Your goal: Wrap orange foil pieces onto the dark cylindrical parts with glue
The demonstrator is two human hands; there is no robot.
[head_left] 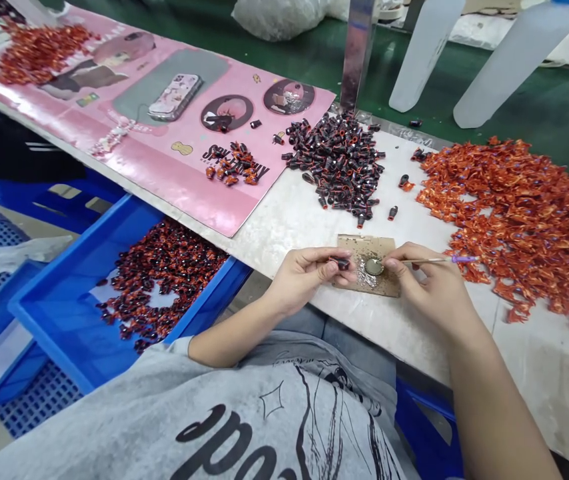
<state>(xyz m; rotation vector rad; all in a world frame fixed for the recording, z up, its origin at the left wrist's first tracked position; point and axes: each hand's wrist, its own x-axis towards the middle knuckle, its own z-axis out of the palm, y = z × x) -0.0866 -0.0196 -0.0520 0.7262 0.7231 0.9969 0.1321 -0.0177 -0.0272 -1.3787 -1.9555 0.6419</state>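
Tabletop front edge (364, 327): left hand (307, 280) pinches a small dark piece (342, 263), right hand (429, 290) grips a thin applicator (429, 261); a slipping pinch could drop the piece.

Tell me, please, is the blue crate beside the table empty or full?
Partly full: orange-and-dark pieces cover most of its floor.

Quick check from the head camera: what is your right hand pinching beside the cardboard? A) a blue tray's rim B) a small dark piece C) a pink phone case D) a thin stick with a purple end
D. The right hand pinches a thin stick whose purple end reaches out past the fingers, next to the round metal dish on the cardboard.
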